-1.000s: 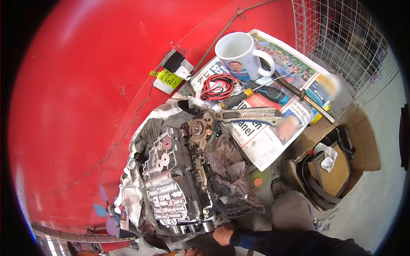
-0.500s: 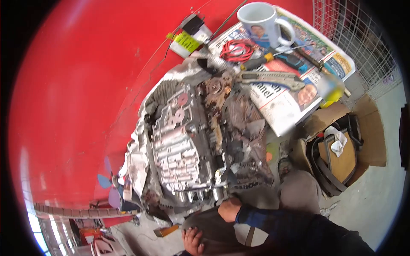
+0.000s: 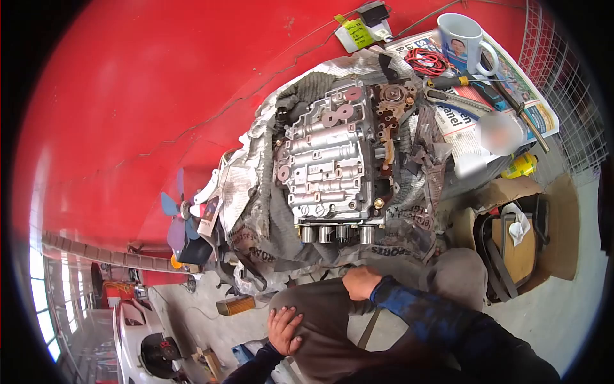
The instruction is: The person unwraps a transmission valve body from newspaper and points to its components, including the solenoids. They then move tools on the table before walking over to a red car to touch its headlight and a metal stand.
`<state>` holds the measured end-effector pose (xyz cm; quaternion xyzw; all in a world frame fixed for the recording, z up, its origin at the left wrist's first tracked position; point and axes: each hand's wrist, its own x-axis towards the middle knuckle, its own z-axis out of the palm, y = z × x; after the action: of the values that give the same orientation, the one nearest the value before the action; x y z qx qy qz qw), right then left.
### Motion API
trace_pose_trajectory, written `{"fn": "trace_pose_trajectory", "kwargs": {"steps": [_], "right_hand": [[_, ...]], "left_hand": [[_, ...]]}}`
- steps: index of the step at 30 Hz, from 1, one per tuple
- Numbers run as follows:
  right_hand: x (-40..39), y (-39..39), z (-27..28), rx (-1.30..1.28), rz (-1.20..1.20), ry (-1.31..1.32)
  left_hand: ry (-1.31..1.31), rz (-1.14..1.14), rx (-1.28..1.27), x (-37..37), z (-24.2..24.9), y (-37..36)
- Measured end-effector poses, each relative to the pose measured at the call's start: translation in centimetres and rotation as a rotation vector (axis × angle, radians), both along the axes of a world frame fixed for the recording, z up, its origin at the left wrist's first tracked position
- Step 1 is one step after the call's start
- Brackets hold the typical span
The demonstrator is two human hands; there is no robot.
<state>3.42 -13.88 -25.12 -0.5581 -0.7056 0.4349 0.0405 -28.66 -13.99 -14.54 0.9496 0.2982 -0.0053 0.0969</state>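
My left hand [image 3: 283, 329] lies on my left thigh with its fingers stretched out and nothing in it. My right hand [image 3: 361, 283] is closed just beyond my knees, near the front edge of the cloth; what it holds, if anything, is hidden. In front of both hands, untouched, a silver transmission valve body [image 3: 329, 169] lies on crumpled newspaper and dark cloth [image 3: 256, 185]. Several metal cylinders line its near end. A brown, greasy metal part [image 3: 393, 105] sits at its upper right.
At the upper right, newspaper carries a white mug [image 3: 459, 41], red cable [image 3: 427, 61], screwdriver [image 3: 448, 82] and utility knife [image 3: 457, 99]. Below stands an open cardboard box [image 3: 556, 237] with a bag inside. A fan [image 3: 179, 208] is at left, and a small box [image 3: 235, 305] lies on the floor.
The view has tilted, so the valve body and mug appear further right and more of the left floor shows. My left hand stays on my thigh; my right hand stays closed near my knees.
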Motion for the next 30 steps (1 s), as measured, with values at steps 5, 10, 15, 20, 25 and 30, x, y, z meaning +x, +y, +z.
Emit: {"fn": "trace_pose_trajectory", "kwargs": {"steps": [5,10,15,20,25,30], "right_hand": [[0.2,-0.1,-0.8,-0.024,0.028,-0.008],[0.9,0.4,0.5,-0.063,0.095,-0.084],[1.0,0.4,-1.3,-0.050,0.004,-0.056],[1.2,-0.1,-2.0,-0.031,-0.018,0.001],[1.3,0.0,-1.7,-0.061,-0.012,0.010],[1.0,0.3,-1.6,-0.053,-0.024,0.010]], "left_hand": [[-0.026,-0.006,-0.027,0.5,-0.3,0.3],[-0.025,-0.033,-0.101,1.5,-1.5,1.6],[-0.064,-0.062,-0.118,2.5,-2.0,2.1],[-0.073,-0.064,-0.114,2.7,-2.1,2.2],[-0.077,-0.051,-0.120,2.5,-2.1,2.4],[-0.078,-0.050,-0.118,2.3,-2.4,2.6]]}}
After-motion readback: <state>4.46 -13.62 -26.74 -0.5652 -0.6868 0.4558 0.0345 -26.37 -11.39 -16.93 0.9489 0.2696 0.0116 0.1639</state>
